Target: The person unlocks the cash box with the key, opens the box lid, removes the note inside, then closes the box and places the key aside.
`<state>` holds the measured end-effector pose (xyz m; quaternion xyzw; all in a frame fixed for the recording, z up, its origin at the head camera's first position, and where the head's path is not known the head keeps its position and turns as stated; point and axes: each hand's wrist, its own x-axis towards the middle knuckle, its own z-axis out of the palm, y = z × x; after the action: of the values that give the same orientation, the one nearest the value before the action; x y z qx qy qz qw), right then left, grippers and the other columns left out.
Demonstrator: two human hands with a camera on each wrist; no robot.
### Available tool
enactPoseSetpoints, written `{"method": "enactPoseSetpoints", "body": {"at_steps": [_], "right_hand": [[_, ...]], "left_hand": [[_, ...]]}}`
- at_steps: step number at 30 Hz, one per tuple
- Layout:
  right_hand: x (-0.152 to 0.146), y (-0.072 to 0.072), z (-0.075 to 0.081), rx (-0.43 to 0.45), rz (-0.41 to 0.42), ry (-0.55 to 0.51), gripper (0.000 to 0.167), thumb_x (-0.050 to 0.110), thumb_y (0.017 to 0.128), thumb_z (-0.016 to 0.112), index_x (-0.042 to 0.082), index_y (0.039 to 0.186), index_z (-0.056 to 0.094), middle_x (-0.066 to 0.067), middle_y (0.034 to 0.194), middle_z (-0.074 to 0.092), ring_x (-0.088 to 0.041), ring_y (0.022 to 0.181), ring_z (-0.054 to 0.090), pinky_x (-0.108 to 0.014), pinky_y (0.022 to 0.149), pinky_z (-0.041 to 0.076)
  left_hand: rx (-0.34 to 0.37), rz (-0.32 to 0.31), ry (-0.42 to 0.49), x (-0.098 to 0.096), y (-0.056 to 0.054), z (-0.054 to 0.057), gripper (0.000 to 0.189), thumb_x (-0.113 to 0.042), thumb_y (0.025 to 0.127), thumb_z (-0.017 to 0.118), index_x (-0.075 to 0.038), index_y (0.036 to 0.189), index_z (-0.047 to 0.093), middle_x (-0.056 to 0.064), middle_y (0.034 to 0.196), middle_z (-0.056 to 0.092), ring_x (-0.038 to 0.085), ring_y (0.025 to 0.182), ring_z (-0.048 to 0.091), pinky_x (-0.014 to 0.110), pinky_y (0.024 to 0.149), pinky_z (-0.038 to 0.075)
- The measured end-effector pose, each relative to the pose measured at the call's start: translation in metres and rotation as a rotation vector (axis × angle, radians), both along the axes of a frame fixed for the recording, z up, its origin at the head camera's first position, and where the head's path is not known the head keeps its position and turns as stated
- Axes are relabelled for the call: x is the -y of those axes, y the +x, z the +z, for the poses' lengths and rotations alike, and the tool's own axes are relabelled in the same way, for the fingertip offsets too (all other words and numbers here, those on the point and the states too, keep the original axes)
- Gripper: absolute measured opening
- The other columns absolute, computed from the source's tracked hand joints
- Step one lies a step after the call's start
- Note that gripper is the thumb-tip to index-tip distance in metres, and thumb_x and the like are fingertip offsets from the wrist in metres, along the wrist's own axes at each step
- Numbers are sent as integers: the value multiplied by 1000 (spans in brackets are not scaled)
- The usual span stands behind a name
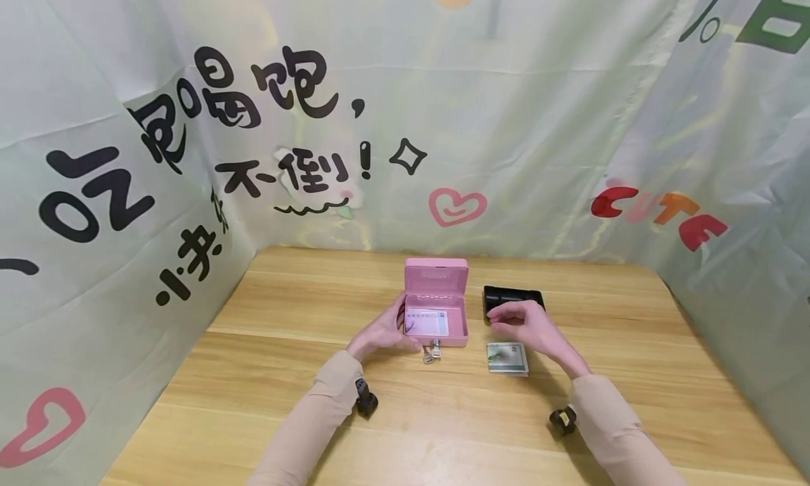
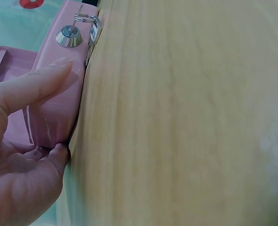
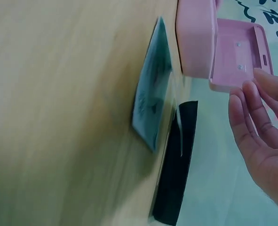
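Observation:
A small pink cash box (image 1: 454,341) stands on the table with its lid (image 1: 436,278) raised. My left hand (image 1: 384,331) grips its left end, the thumb lying on the front wall in the left wrist view and the fingertips at the bottom edge. Keys on a ring (image 2: 95,29) hang from the front lock (image 2: 69,36). A pale printed card or note (image 1: 427,323) lies inside. To the right, my right hand (image 1: 530,327) hovers with loosely bent fingers and nothing visible between them. Under it is a folded greenish banknote (image 1: 506,358); a black wallet-like case (image 1: 514,295) lies just behind.
The wooden table (image 1: 304,303) extends on both sides and in front of the box. Printed cloth walls (image 1: 380,219) enclose its back and sides. A small black wrist camera (image 1: 365,399) is on the left sleeve, another (image 1: 562,421) on the right.

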<state>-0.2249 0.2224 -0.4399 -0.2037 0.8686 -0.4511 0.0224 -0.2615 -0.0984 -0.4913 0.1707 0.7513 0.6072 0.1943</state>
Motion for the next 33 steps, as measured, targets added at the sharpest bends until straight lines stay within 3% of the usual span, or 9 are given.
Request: {"method": "enactPoseSetpoints", "body": {"at_steps": [18,26,33], "right_hand": [[43,-20,18,-8,36,-18,28,3,92,68,-9,116,69,-26,110,73,-28,96,72,-17,77,59],[63,-31,22,-13,129,34,26,4,90,68,-7,114,70,-25,110,73,-31,100,72,-37,90,62],[86,-42,26,43,171,41,26,4,90,69,-6,114,70,-23,110,74,-28,100,72,-35,89,62]], "left_hand": [[-27,-17,5,-1,-1,1,125,12,66,80,-12,163,4,16,170,14,33,158,12,48,131,11],[-1,-10,9,-1,0,1,124,14,66,79,-7,162,4,18,170,11,34,158,11,47,131,12],[4,-3,1,-1,2,3,124,13,67,79,-7,162,3,20,170,12,34,158,11,47,131,12]]}}
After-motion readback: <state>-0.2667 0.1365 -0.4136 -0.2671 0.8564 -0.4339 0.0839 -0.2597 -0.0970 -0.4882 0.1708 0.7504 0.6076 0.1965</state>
